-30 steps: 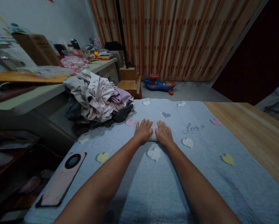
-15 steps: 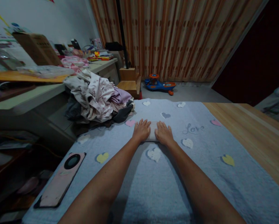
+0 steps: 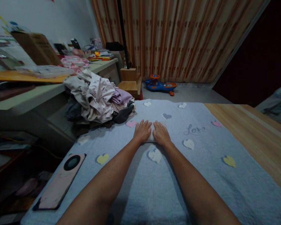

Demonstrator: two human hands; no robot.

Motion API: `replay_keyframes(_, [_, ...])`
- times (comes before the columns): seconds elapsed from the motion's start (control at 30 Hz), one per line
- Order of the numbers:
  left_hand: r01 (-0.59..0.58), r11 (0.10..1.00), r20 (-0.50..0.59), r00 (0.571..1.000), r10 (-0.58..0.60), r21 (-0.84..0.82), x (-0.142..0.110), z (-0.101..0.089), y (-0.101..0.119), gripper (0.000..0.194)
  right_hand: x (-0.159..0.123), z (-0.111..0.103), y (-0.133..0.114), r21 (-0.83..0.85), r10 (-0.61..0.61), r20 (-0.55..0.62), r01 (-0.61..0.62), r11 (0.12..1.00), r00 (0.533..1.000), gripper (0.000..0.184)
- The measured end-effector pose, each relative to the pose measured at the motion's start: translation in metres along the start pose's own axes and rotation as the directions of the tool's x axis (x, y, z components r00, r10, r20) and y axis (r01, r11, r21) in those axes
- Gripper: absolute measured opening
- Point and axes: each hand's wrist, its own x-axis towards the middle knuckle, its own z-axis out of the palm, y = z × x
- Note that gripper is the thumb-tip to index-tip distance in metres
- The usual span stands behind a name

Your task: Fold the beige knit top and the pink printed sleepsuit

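Observation:
A small pale folded cloth [image 3: 151, 137] lies flat on a light blue blanket [image 3: 140, 193] printed with hearts. Flat on the cloth's left part rests my left hand [image 3: 142, 130], fingers stretched forward and a little apart. My right hand [image 3: 161, 133] lies on it too, close beside the left one, its fingers extended. Both hands cover much of the cloth, so its exact kind is hard to make out. Neither hand grips anything.
A heap of crumpled clothes [image 3: 98, 100] sits at the blanket's far left corner. A pink phone [image 3: 59, 184] lies near the left edge. Bare wood [image 3: 243, 125] shows on the right. Beyond are a cluttered desk [image 3: 105, 64] and a blue ride-on toy [image 3: 160, 86].
My right hand has slid left over the cloth, nearer to my left hand. The cloth's right end now shows past it. My left hand stays in place.

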Motion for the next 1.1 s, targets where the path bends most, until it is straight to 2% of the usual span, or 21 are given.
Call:
replay_keyframes(0.27, [0.043, 0.999, 0.04, 0.998, -0.041, -0.031, 0.003, -0.001, -0.002, 0.052, -0.001, -0.003, -0.004, -0.044, 0.028, 0.026, -0.027, 0.999, 0.999, 0.057])
replay_keyframes(0.47, [0.206, 0.974, 0.054, 0.978, -0.202, -0.098, 0.009, -0.005, -0.001, 0.052, 0.0, -0.003, -0.007, -0.059, 0.055, 0.026, -0.053, 0.997, 0.998, 0.058])
replay_keyframes(0.6, [0.263, 0.961, -0.02, 0.964, -0.266, -0.084, 0.014, -0.004, -0.001, 0.05, -0.001, -0.004, -0.008, -0.063, 0.063, 0.026, -0.061, 0.996, 0.998, 0.058])
replay_keyframes(0.97, [0.277, 0.96, -0.181, 0.943, -0.281, -0.046, 0.022, 0.006, -0.009, 0.043, -0.001, -0.001, -0.008, -0.086, 0.083, 0.014, -0.081, 0.993, 0.996, 0.058])
replay_keyframes(1.1, [0.25, 0.968, -0.311, 0.92, -0.241, -0.009, 0.019, 0.002, -0.006, 0.039, -0.001, -0.001, -0.008, -0.088, 0.083, 0.009, -0.082, 0.993, 0.997, 0.059])
